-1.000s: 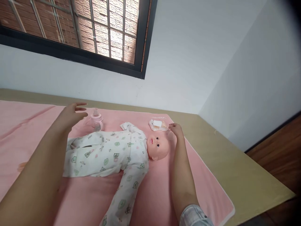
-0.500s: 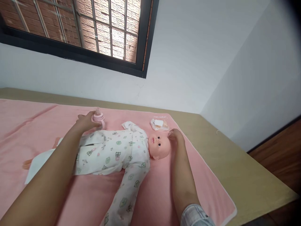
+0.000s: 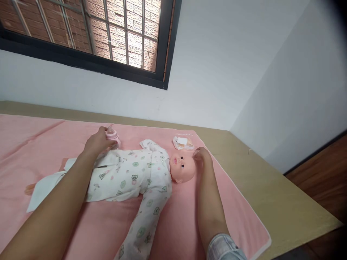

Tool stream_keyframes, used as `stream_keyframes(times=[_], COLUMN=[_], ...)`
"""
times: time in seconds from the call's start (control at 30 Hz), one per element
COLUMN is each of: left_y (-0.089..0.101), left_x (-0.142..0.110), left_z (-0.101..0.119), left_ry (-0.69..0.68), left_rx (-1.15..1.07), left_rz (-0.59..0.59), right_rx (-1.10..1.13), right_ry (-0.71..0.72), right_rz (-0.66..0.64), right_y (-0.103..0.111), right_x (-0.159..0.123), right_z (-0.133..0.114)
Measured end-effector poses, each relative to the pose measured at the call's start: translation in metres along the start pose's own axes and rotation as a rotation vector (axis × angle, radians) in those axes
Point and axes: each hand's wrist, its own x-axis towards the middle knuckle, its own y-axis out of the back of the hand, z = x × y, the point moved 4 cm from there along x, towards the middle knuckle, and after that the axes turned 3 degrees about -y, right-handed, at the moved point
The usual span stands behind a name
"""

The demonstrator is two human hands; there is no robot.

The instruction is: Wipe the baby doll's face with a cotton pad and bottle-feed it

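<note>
A baby doll (image 3: 135,169) lies on its back in a white printed outfit, its bald head (image 3: 184,168) to the right. Beyond its legs, my left hand (image 3: 99,142) is closed around a pink baby bottle (image 3: 115,138). The teat is uncovered at the top, and the bottle leans slightly left. Beside the top of the doll's head is my right hand (image 3: 204,156), fingers curled together. Something small and clear seems to show at its fingertips, too indistinct to name. The doll's lower legs are partly hidden behind my left forearm.
A small clear packet with a white label (image 3: 182,142) lies past the doll's head. Everything rests on a pink blanket (image 3: 179,224) spread over a tan surface (image 3: 252,173). A wall (image 3: 130,101) with a dark-framed window (image 3: 166,47) rises behind.
The bottle in my left hand has tipped slightly to the left, and that hand's fingers have drawn closer around it. My right hand stays by the doll's head.
</note>
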Motion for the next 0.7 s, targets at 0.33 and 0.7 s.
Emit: stream_keyframes(times=[0.33, 0.7], left_y=[0.018, 0.048], left_x=[-0.006, -0.054], left_z=[0.020, 0.111], left_ry=[-0.037, -0.244], left_rx=[-0.347, -0.807], left_rz=[0.167, 0.118], right_rx=[0.123, 0.832], right_ry=[0.062, 0.640], right_rz=[0.097, 0.129], right_y=[0.037, 0.068], right_x=[-0.033, -0.118], right_z=[-0.024, -0.109])
